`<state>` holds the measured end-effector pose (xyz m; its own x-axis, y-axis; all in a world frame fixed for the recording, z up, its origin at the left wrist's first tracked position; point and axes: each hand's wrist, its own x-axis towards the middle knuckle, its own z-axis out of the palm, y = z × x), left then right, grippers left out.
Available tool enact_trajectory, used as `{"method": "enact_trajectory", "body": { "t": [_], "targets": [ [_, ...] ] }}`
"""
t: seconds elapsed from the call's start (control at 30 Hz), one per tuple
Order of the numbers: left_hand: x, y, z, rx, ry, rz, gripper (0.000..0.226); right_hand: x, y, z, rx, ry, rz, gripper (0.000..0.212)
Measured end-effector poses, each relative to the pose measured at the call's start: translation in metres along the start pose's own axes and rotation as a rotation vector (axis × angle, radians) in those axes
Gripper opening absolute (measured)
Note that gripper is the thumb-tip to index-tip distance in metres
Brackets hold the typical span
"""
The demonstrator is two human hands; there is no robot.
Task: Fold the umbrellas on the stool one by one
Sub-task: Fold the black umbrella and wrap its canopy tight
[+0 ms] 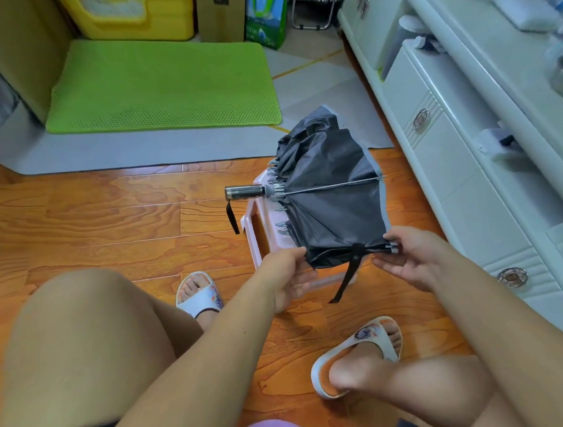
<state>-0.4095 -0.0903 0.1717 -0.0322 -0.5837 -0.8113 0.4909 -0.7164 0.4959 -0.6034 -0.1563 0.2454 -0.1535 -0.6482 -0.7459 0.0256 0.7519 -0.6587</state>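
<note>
A seated person's left hand [287, 274] and right hand [410, 257] are both pinching the near edge of a dark umbrella [332, 187] lying on a pink stool [257, 229].

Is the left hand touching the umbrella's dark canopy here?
Touching. The head view shows the left hand with its fingertips pinching the near edge of the dark umbrella canopy, no gap between them.

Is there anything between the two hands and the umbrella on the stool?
Nothing visible. The left hand and the right hand already pinch the near edge of the black umbrella, which lies on the pink stool. Its strap hangs between them.
</note>
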Motion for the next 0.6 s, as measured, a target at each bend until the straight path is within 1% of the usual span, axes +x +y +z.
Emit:
{"method": "enact_trajectory", "body": {
  "t": [0.1,0.17,0.27,0.33,0.4,0.47,0.6],
  "targets": [
    [0.0,-0.004,-0.001,-0.111,-0.054,-0.015,0.024,0.002,0.002,-0.003,-0.007,0.008,-0.01,0.005],
    [0.0,-0.006,-0.001,-0.152,-0.072,0.002,0.022,0.004,0.003,-0.005,-0.045,0.025,-0.051,0.003],
    [-0.001,-0.005,0.0,-0.165,-0.031,0.079,0.021,0.006,0.0,-0.005,-0.155,0.046,-0.127,0.007],
    [0.001,-0.003,0.001,-0.114,-0.026,0.167,0.025,0.007,-0.002,-0.006,-0.182,0.043,-0.151,0.01],
    [0.0,-0.001,0.003,-0.058,-0.057,0.216,0.033,0.008,-0.003,-0.007,-0.173,0.029,-0.138,0.012],
    [0.0,-0.001,0.007,-0.063,-0.069,0.217,0.039,0.009,-0.001,-0.009,-0.149,0.008,-0.106,0.014],
    [-0.001,-0.006,0.016,-0.168,-0.042,0.17,0.027,0.009,0.008,-0.008,-0.144,-0.013,-0.073,0.011]
  ]
}}
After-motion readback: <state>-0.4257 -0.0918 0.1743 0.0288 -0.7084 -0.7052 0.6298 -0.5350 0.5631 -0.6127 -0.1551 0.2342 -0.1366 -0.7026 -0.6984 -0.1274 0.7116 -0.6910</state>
